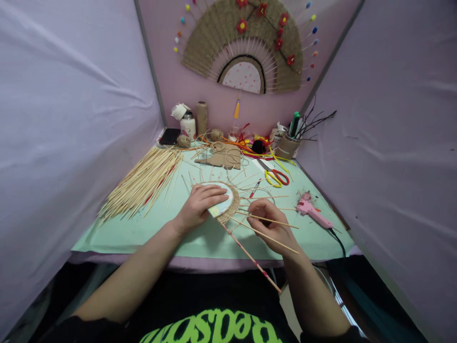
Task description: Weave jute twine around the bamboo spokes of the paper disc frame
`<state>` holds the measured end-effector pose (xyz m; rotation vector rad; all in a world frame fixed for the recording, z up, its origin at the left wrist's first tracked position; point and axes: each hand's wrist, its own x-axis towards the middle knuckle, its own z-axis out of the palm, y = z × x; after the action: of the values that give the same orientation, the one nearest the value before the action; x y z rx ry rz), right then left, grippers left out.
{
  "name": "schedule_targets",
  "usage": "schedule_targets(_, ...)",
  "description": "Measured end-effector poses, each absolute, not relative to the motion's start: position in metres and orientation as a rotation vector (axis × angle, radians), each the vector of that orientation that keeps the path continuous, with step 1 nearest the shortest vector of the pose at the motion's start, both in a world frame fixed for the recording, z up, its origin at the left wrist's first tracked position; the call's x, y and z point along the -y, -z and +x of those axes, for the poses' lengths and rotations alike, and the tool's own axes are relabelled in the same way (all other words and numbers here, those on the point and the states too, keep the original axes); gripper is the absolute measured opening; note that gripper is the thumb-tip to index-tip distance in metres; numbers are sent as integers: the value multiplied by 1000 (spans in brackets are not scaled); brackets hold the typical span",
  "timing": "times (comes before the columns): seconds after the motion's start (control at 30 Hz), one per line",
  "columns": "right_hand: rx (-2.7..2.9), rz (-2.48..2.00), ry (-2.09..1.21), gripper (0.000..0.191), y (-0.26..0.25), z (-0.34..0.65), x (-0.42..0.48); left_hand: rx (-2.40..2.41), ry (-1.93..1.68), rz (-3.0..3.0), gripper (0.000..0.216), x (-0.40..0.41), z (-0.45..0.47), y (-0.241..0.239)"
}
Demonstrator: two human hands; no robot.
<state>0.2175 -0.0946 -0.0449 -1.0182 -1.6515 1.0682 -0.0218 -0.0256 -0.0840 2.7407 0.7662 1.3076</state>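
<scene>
Now: disc (pixel 225 206) pinned on mat (pixel 143 233)

Left hand (pixel 203 202) lies flat on the disc at mid mat, fingers stretched out. Right hand (pixel 268 223) sits just beside the rim, fingers curled, pinching a stick (pixel 285 224). Skewer pile (pixel 143 183) lies left, glue gun (pixel 313 213) right.

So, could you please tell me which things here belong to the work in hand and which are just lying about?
In use: left hand pressing the card disc; twine band on its rim; fanned sticks at the right hand.
Lying about: stick pile, scissors, glue gun, cardboard, bottle, phone, pen cup.
</scene>
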Motion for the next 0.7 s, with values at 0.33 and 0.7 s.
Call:
schedule_targets(0.33,1680,-980,-1038,3,46,219,92,-780,-1288,2736,37,26,-22,84)
schedule_targets(0.7,1678,-1031,-1035,5,43,218,94,-787,-1276,2736,37,27,-22,84)
